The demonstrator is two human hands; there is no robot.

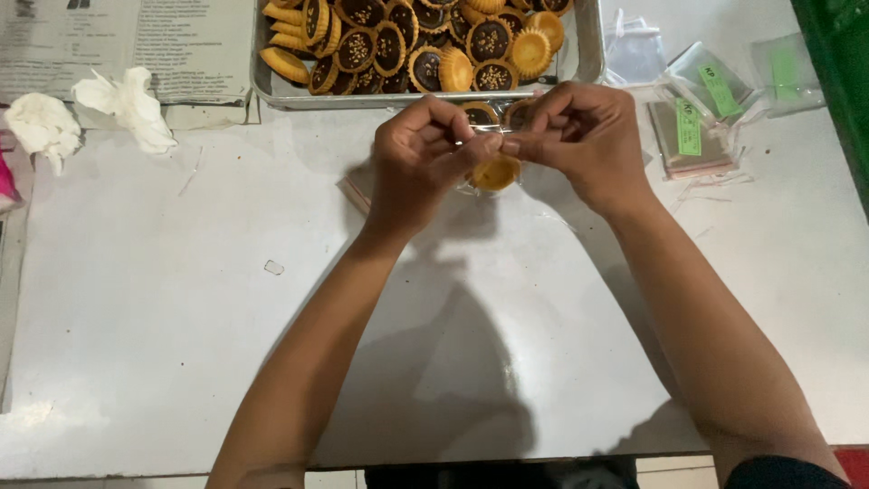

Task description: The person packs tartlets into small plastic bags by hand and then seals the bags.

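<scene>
Left hand: fingers curled, thumb and forefinger pinching the top edge of a small clear bag from its left end.
Right hand: fingers bunched, fingertips pinching the same top edge from its right end; thumbs of both hands nearly meeting.
Bag: hanging between the two hands, just under the fingertips, above the bench, not resting on it as far as can be judged.
Tarts in the bag: one golden shell showing below the fingers, two dark-topped ones half hidden behind the knuckles; exact count hard to tell.
Lie from the hands: directly between, equally close to both; neither hand nearer.
Long axis: pinched top edge running left to right, from one hand to the other; bag body dropping down from it toward the body.
Mouth of the bag: pointing up and away, toward the tray, closed under the fingertips, probably.
Tray: metal, just beyond the hands, full of chocolate-topped and plain tarts, almost touching the knuckles in this view.
Packets: flat clear ones with green labels, beyond and to the right of the right hand, apart from it.
Tissues: crumpled, white, far to the left of the left hand.
Paper: printed sheet, beyond the tissues, beside the tray.
</scene>
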